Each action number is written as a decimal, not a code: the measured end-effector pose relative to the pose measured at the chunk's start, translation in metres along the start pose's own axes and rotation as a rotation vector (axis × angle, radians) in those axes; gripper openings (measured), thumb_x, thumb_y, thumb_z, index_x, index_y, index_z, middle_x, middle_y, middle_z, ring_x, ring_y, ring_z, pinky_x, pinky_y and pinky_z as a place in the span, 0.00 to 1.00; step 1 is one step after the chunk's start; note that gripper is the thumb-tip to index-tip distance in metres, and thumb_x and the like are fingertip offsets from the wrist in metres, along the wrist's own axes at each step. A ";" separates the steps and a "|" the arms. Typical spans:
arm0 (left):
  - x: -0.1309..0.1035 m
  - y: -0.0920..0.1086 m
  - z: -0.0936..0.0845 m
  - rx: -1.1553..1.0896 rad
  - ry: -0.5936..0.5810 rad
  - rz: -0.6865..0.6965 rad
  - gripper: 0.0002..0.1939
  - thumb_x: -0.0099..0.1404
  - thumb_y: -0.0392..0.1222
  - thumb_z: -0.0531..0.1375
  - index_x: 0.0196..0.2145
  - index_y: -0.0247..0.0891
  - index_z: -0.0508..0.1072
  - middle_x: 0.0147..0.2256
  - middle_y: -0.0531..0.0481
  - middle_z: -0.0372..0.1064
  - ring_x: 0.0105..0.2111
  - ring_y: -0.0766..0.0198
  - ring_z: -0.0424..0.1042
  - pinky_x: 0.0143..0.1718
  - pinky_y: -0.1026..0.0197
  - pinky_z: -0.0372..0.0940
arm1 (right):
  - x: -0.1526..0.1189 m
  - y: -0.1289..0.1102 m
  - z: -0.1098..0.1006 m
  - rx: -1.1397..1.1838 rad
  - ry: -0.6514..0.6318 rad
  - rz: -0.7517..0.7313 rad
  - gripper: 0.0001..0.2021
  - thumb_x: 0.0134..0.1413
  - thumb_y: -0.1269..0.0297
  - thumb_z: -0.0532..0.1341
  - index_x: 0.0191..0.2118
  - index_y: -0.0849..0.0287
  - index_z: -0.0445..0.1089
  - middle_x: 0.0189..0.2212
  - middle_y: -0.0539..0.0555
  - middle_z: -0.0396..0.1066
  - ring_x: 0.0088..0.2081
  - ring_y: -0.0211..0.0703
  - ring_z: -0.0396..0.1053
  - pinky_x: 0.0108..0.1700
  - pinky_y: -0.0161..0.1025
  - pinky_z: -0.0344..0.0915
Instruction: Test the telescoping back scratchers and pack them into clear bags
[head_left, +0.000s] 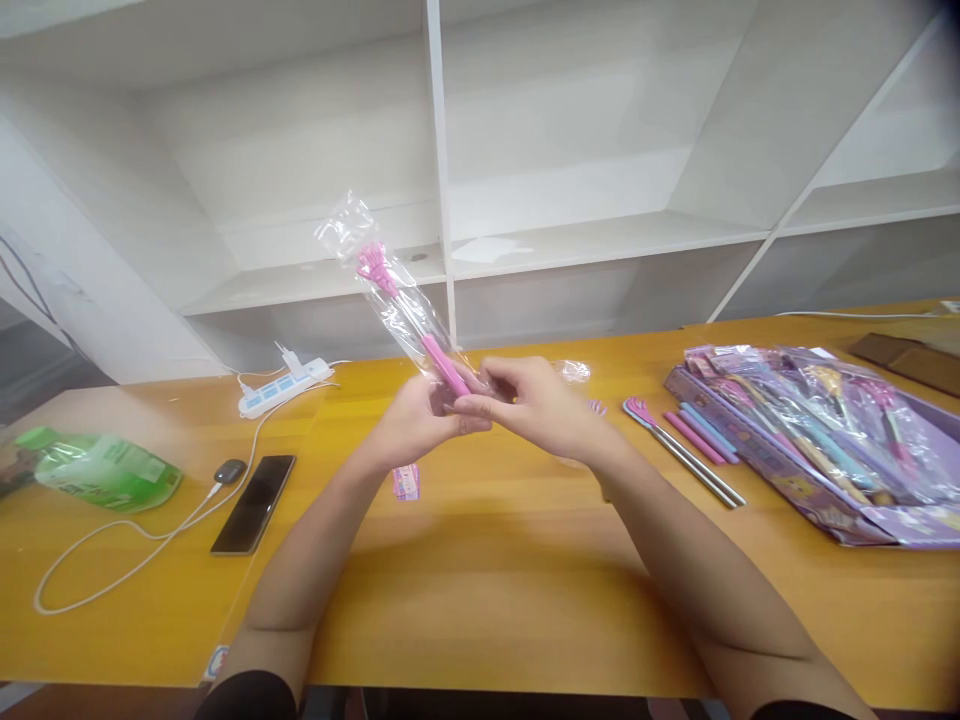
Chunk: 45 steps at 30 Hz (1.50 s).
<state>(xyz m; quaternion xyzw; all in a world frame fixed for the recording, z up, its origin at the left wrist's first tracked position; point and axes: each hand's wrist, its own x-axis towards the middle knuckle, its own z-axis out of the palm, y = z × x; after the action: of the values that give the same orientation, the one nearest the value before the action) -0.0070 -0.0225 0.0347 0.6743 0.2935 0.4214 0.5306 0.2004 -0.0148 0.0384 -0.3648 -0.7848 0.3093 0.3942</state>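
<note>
A clear plastic bag (401,315) holds a stick with a pink hand-shaped head (375,268), a metal rod and a pink handle (445,367). It tilts up and to the left above the table. My left hand (424,420) is closed on the bag's lower end from the left. From the right, my right hand (532,405) pinches the same end, its thumb by the pink handle. Two loose metal sticks (694,460) with pink and blue heads lie to the right, beside pink tubes (694,438) and blue tubes (709,433).
A purple box (832,508) of bagged sticks stands at the right. On the left are a green bottle (112,470), a black phone (253,505), a white power strip (286,388) and a looped cable. A small pink card (406,482) lies below my left hand. White shelves (570,245) rise behind.
</note>
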 end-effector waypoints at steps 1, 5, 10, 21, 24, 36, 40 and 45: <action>0.000 0.000 -0.001 -0.007 -0.033 0.009 0.21 0.57 0.42 0.81 0.43 0.39 0.78 0.42 0.48 0.76 0.44 0.60 0.78 0.43 0.62 0.73 | -0.001 0.000 0.001 -0.016 -0.005 0.005 0.31 0.63 0.38 0.70 0.26 0.55 0.56 0.23 0.44 0.53 0.26 0.34 0.48 0.27 0.38 0.44; 0.000 -0.002 -0.008 -0.012 -0.097 0.071 0.18 0.64 0.45 0.77 0.47 0.39 0.79 0.47 0.45 0.75 0.47 0.60 0.77 0.45 0.62 0.73 | -0.002 0.001 0.002 -0.022 -0.010 0.006 0.32 0.65 0.37 0.67 0.25 0.56 0.55 0.23 0.45 0.49 0.27 0.34 0.44 0.28 0.39 0.40; 0.000 -0.002 -0.012 -0.050 -0.073 0.069 0.17 0.64 0.47 0.78 0.46 0.38 0.82 0.43 0.45 0.77 0.39 0.63 0.76 0.41 0.60 0.73 | 0.001 -0.002 0.001 0.105 -0.011 0.029 0.32 0.60 0.35 0.69 0.24 0.57 0.61 0.21 0.45 0.52 0.26 0.34 0.45 0.28 0.39 0.40; 0.002 0.000 -0.011 0.013 -0.012 0.080 0.16 0.59 0.47 0.80 0.41 0.36 0.87 0.36 0.45 0.81 0.34 0.61 0.79 0.38 0.58 0.77 | 0.007 0.003 0.003 0.344 -0.215 0.018 0.25 0.67 0.40 0.66 0.30 0.59 0.77 0.29 0.52 0.75 0.32 0.39 0.68 0.35 0.37 0.59; 0.003 0.000 -0.009 0.021 0.016 0.095 0.16 0.58 0.48 0.81 0.38 0.35 0.86 0.36 0.44 0.82 0.34 0.61 0.79 0.37 0.58 0.77 | 0.006 0.003 0.005 0.359 -0.196 -0.010 0.27 0.69 0.39 0.64 0.30 0.59 0.76 0.29 0.51 0.73 0.32 0.38 0.66 0.36 0.37 0.60; 0.001 -0.003 -0.010 0.033 0.022 0.144 0.14 0.61 0.49 0.79 0.36 0.37 0.86 0.36 0.44 0.82 0.34 0.60 0.79 0.40 0.56 0.78 | 0.005 0.005 0.009 0.349 -0.155 -0.043 0.30 0.71 0.35 0.59 0.31 0.58 0.72 0.27 0.50 0.71 0.31 0.38 0.67 0.35 0.35 0.61; 0.001 -0.003 -0.012 0.042 -0.010 0.142 0.15 0.62 0.51 0.78 0.38 0.37 0.87 0.38 0.43 0.83 0.35 0.58 0.80 0.41 0.55 0.78 | 0.004 0.006 0.009 0.352 -0.156 -0.054 0.29 0.73 0.36 0.58 0.31 0.58 0.74 0.27 0.51 0.72 0.30 0.37 0.67 0.34 0.35 0.61; 0.002 -0.002 -0.012 0.062 -0.053 0.149 0.14 0.66 0.51 0.76 0.40 0.38 0.88 0.39 0.42 0.83 0.37 0.57 0.81 0.43 0.55 0.78 | 0.003 0.005 0.008 0.353 -0.173 -0.064 0.30 0.74 0.37 0.56 0.31 0.59 0.73 0.27 0.50 0.71 0.28 0.35 0.63 0.32 0.35 0.58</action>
<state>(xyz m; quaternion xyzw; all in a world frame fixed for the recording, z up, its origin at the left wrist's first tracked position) -0.0166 -0.0149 0.0339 0.7214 0.2413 0.4323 0.4843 0.1941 -0.0109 0.0315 -0.2369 -0.7605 0.4596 0.3928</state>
